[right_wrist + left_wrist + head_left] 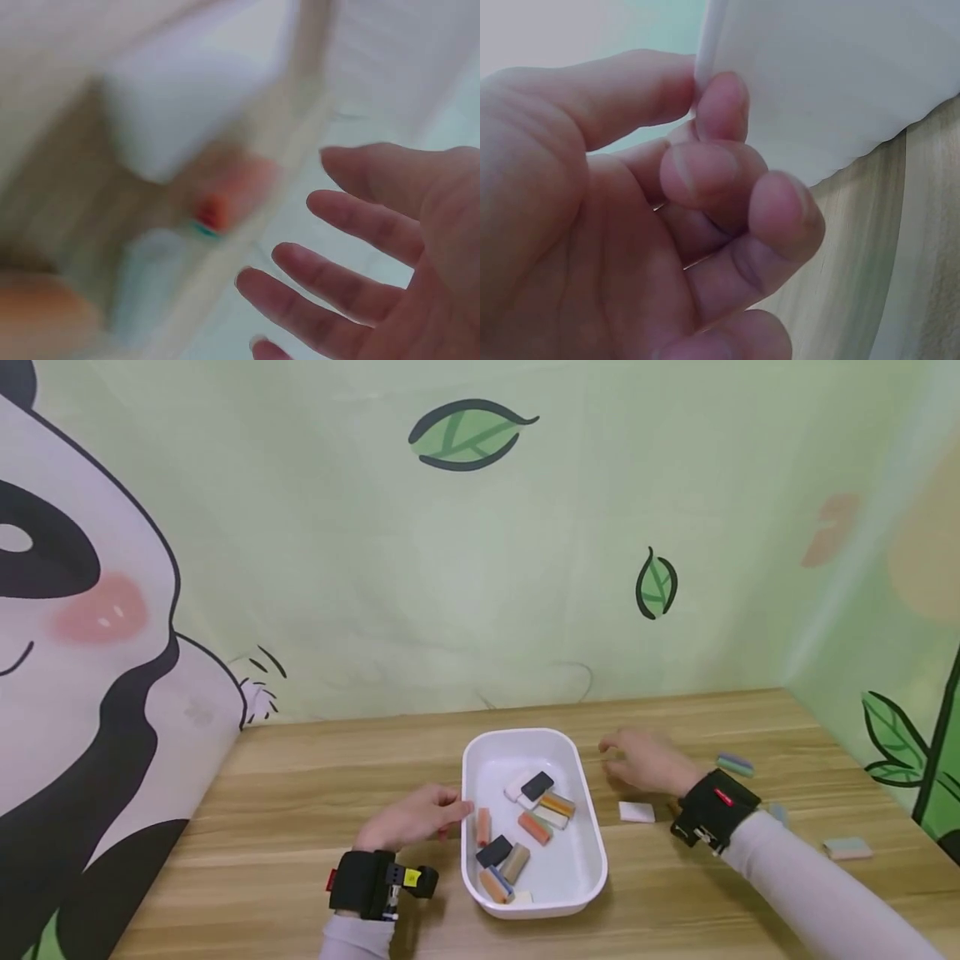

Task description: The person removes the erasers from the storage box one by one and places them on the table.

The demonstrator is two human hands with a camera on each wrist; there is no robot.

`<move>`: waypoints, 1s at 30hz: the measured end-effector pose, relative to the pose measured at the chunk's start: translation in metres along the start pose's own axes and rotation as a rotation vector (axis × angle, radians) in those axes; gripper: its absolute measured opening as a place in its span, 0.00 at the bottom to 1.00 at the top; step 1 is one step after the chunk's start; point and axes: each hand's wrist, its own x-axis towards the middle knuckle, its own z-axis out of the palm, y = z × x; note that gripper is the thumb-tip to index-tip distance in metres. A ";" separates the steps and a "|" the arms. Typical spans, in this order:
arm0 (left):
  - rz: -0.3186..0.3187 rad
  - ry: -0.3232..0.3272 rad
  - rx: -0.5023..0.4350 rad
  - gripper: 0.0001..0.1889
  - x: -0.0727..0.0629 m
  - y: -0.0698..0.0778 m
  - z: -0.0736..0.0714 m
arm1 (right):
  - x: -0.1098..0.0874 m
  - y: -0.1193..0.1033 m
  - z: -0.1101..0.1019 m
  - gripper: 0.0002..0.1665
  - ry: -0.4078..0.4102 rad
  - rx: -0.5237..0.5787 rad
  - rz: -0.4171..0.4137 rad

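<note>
A white plastic tray (573,872) stands on the table with several small eraser-like blocks in it, some black, some orange, white or tan. At its left side my left hand (412,820) pinches the rim between thumb and fingers; the left wrist view shows the thumb on one face of the tray wall (840,75) and a fingertip on the other. To the right of the tray, my right hand (648,762) hovers with fingers spread and holds nothing. Just below it lies a white block (637,812). The right wrist view is blurred beyond the fingers (337,281).
On the table's right side lie a striped block (735,765) and a pale grey block (847,848). A bluish block (778,814) shows partly behind the right sleeve. A printed cloth backdrop (337,568) rises behind the wooden table (300,827).
</note>
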 end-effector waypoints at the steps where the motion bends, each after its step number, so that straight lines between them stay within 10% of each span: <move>1: 0.003 -0.002 0.001 0.14 0.000 0.000 0.001 | -0.001 -0.001 -0.003 0.16 0.021 -0.008 0.012; 7: 0.015 0.002 -0.002 0.15 0.001 -0.004 0.002 | -0.004 -0.023 -0.025 0.14 0.128 -0.037 0.007; 14: 0.003 -0.004 -0.011 0.16 0.001 -0.005 0.002 | -0.015 -0.072 -0.026 0.13 0.131 0.003 -0.218; 30: -0.012 0.001 0.007 0.15 0.002 -0.002 0.001 | -0.031 -0.128 0.012 0.16 -0.379 0.115 -0.589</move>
